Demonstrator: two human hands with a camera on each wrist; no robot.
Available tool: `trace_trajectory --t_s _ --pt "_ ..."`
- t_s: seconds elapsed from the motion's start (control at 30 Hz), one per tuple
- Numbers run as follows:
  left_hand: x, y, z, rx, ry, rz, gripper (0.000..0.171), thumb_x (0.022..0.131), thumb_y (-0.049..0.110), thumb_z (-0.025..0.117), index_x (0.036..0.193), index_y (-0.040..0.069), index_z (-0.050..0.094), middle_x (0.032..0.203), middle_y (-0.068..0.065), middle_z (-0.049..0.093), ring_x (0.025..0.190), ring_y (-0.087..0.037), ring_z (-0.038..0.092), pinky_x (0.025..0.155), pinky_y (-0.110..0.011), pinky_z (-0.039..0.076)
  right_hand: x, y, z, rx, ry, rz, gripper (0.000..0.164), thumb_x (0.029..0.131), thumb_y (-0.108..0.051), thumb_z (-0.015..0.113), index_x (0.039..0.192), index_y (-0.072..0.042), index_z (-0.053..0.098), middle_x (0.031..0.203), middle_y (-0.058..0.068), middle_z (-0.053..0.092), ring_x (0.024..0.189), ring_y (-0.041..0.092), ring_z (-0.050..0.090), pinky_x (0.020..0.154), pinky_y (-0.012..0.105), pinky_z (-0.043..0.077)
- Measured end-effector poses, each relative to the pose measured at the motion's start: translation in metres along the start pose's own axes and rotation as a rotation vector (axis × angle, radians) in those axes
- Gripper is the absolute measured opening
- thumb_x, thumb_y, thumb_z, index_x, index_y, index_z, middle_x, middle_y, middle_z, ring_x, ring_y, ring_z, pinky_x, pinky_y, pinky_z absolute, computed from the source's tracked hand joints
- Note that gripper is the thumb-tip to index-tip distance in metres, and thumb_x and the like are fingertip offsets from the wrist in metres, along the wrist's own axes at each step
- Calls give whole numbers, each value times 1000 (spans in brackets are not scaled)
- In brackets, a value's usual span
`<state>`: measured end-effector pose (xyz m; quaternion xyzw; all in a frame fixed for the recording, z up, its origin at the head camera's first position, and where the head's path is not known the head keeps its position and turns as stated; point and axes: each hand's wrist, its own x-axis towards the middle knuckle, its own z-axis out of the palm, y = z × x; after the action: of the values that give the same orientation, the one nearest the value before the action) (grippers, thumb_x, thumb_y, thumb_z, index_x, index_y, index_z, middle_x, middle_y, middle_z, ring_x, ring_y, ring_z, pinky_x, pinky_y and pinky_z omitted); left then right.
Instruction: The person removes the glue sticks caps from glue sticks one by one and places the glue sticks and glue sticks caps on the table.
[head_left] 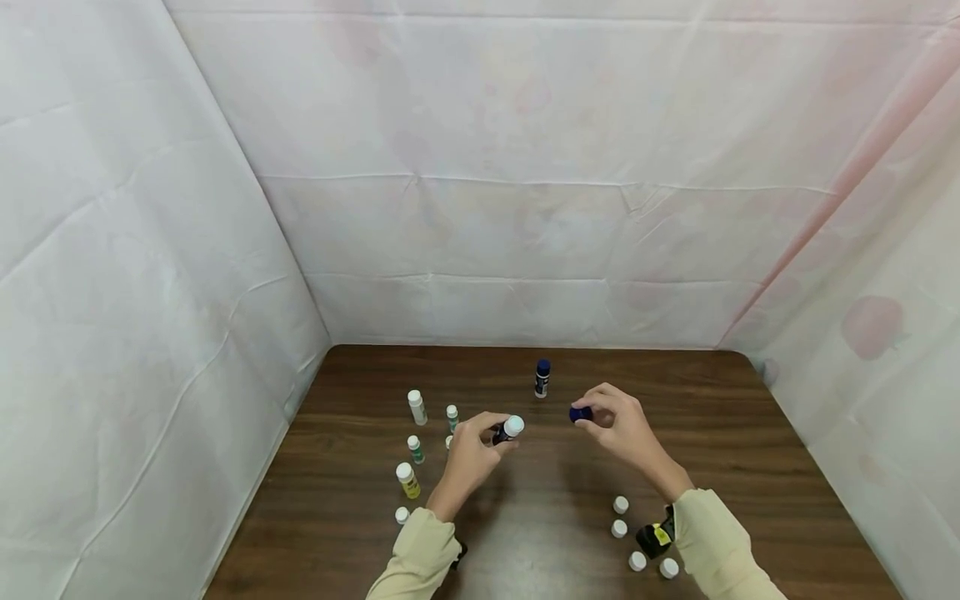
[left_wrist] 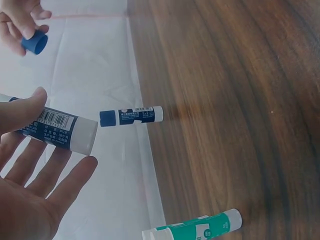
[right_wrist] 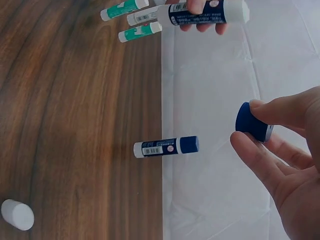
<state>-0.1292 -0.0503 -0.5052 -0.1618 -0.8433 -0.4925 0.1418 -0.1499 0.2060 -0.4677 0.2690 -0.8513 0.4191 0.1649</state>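
Observation:
My left hand (head_left: 472, 457) grips a dark blue glue stick (left_wrist: 52, 129) with a barcode label; its upper end, seen in the head view, is white. To the right, my right hand (head_left: 622, 427) pinches a blue cap (right_wrist: 251, 122) between thumb and fingers, held above the table and apart from the glue stick. Between and beyond the hands stands another glue stick (head_left: 542, 380), upright, with its blue cap on. Left of my left hand are green-labelled glue sticks (head_left: 416, 450), partly hidden behind the hand in the head view.
The brown wooden table (head_left: 720, 417) ends at white cloth walls (head_left: 525, 250). On its left stand a white glue stick (head_left: 417, 408) and a yellow one (head_left: 408, 482). Several white caps (head_left: 618, 528) lie near my right forearm, and a white top (head_left: 402, 516) shows by my left sleeve.

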Motion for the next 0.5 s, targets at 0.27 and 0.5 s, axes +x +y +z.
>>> trace_trajectory --t_s 0.27,0.5 --pt "-13 2 -4 -85 20 31 33 70 9 83 101 11 71 96 -4 70 83 -19 68 70 -39 56 -13 2 -5 -4 2 6 26 71 5 79 93 -6 72 93 2 61 73 16 60 56 25 53" --pt "-29 5 -10 -105 34 -53 34 70 10 83 101 15 71 96 0 70 85 -16 68 71 -37 56 -26 4 -12 -22 -10 45 26 71 5 79 94 -6 72 93 1 61 74 16 61 57 25 53"
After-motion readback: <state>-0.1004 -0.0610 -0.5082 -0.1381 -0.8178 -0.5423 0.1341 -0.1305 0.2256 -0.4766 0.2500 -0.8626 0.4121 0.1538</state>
